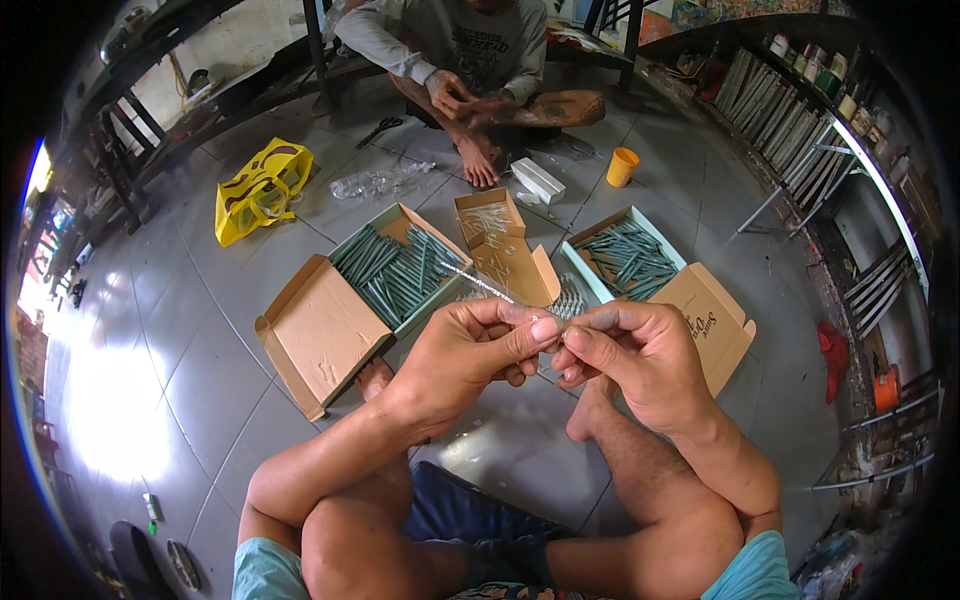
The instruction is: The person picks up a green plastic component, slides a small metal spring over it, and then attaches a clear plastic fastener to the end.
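In front of me, my left hand is closed in a pinch around a slim pen barrel with print along its side. The barrel slants up and away to the left. Thumb and forefinger of my right hand are pressed together and meet the left fingertips; what they grip is too small to make out. Just beyond the left hand, an open box is full of dark green pen barrels. A second open box with similar green barrels lies beyond the right hand.
Between the boxes stands a small carton with thin clear pieces, beside a pile of small silvery parts. Farther off are a yellow bag, an orange cup, a white box and a seated person.
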A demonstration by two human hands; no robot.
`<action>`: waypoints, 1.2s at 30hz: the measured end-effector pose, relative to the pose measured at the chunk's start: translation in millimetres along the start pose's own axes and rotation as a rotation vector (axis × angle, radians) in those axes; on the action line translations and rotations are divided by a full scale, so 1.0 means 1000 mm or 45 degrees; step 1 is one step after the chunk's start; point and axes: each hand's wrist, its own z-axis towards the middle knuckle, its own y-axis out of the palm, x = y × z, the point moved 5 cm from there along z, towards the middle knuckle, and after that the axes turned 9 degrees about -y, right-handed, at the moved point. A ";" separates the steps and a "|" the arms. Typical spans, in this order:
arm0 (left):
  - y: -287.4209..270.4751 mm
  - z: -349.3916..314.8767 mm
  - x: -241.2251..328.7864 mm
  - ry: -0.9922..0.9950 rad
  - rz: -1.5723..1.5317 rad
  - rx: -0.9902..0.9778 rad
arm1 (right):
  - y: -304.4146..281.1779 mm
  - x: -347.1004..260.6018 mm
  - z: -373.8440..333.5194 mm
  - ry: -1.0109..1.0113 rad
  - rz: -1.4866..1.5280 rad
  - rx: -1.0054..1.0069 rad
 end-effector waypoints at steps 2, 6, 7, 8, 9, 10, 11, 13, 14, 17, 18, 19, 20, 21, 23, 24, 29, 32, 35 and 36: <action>0.000 0.000 0.000 0.000 -0.004 -0.002 | 0.000 -0.001 0.000 0.001 -0.019 0.002; 0.000 0.000 -0.001 0.007 -0.021 -0.005 | 0.000 0.000 0.000 -0.013 -0.043 0.021; 0.000 0.000 -0.001 0.010 -0.027 -0.003 | -0.001 0.001 -0.001 -0.014 -0.039 0.023; 0.000 0.000 -0.001 0.007 -0.026 -0.005 | -0.002 0.001 -0.001 -0.015 -0.035 0.024; 0.000 0.000 -0.001 0.005 -0.026 -0.007 | -0.002 0.002 -0.002 -0.011 -0.044 0.024; 0.000 0.000 0.000 0.003 -0.027 -0.008 | -0.003 0.002 -0.002 -0.007 -0.053 0.025; 0.000 0.000 0.000 0.003 -0.031 -0.015 | -0.003 0.002 -0.002 -0.003 -0.062 0.026; 0.001 0.001 0.000 0.004 -0.039 -0.029 | -0.002 0.003 -0.001 -0.064 -0.053 0.031; 0.001 0.001 -0.001 -0.010 -0.041 -0.034 | -0.002 0.003 -0.001 -0.094 -0.048 0.033; -0.001 0.002 -0.003 -0.053 -0.076 -0.033 | -0.002 0.001 0.000 -0.046 -0.059 0.049; -0.001 0.003 -0.003 -0.068 -0.107 -0.022 | -0.003 0.001 0.000 -0.060 -0.028 0.063; -0.001 0.003 -0.003 -0.084 -0.138 -0.011 | -0.004 0.002 0.000 -0.074 0.003 0.078; -0.003 0.003 -0.001 -0.060 -0.148 0.066 | -0.005 0.002 0.001 -0.089 0.035 0.093; -0.005 0.002 0.002 -0.037 -0.158 0.143 | -0.007 0.003 0.001 -0.097 0.042 0.117; -0.010 -0.001 0.010 0.134 -0.056 0.352 | -0.011 0.004 0.002 -0.111 0.059 0.166; -0.009 -0.004 0.017 0.287 0.086 0.394 | -0.012 0.003 0.002 -0.113 0.040 0.169; 0.003 -0.018 0.035 0.736 0.656 0.465 | -0.007 0.002 0.002 -0.169 -0.080 0.222; 0.014 -0.019 0.037 0.657 0.785 0.394 | -0.008 0.002 -0.001 -0.140 -0.208 0.203; 0.018 -0.018 0.036 0.530 0.757 0.325 | -0.008 0.001 -0.003 -0.164 -0.248 0.176; 0.018 -0.019 0.037 0.518 0.758 0.316 | -0.007 0.001 -0.003 -0.183 -0.249 0.169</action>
